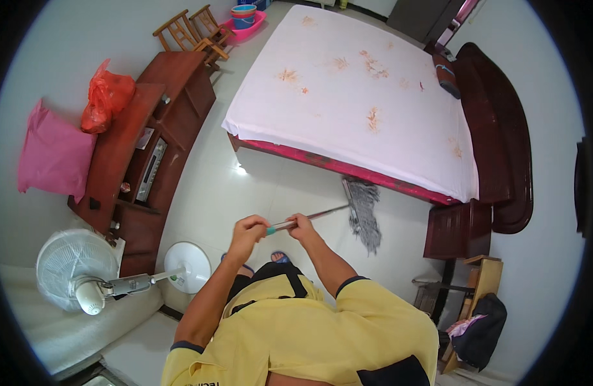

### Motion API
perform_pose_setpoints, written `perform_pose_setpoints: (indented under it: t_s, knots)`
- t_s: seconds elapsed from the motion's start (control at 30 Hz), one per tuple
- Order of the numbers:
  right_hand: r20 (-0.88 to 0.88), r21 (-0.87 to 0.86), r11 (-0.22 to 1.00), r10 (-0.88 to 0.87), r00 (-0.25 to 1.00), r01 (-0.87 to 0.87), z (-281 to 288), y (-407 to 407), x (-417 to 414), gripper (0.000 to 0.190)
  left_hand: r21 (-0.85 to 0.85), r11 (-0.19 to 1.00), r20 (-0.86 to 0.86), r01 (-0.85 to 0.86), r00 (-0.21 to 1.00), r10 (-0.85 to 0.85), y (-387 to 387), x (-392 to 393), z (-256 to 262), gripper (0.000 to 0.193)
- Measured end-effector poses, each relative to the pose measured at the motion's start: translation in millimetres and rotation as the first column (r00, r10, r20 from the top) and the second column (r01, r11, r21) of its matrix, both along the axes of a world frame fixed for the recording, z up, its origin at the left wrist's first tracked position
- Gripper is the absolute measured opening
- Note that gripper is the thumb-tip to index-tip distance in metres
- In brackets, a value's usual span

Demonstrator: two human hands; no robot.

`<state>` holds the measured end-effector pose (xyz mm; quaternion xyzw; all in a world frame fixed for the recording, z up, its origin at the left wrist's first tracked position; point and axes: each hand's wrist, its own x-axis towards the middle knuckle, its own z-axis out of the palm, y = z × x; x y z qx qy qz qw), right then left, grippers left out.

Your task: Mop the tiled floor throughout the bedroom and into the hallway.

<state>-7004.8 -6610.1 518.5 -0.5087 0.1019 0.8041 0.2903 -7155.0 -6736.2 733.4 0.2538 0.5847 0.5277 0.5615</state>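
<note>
A flat mop with a grey fringed head (366,212) lies against the pale tiled floor (296,188), close to the near side of the bed. Its thin metal handle (327,211) slants from the head toward my body. My left hand (249,231) is closed around the handle's end, by a teal grip section (271,231). Farther along the shaft, nearer the mop head, my right hand (301,227) grasps the same handle. Both hands are in front of my waist, above my sandalled feet.
The bed (344,91) has a white floral sheet. Left are a wooden cabinet (127,144) with a red plastic bag (108,96), a pink cushion (57,152) and a standing fan (79,270). A dark nightstand (455,229) and a wooden chair (484,284) stand at right.
</note>
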Motion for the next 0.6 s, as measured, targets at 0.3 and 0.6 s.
perform_pose_setpoints:
  t_s: [0.3,0.6]
  knots:
    - [-0.150,-0.043,0.966,0.246,0.958,-0.255,16,-82,-164,0.010,0.112,0.886,0.005,-0.450,0.892,0.453,-108,-76,32,0.012]
    - [-0.334,0.040,0.828,0.539,0.773,-0.560,90,-123,-200,0.010,0.303,0.784,-0.323,-0.542,0.715,0.620,-161,-58,74,0.014]
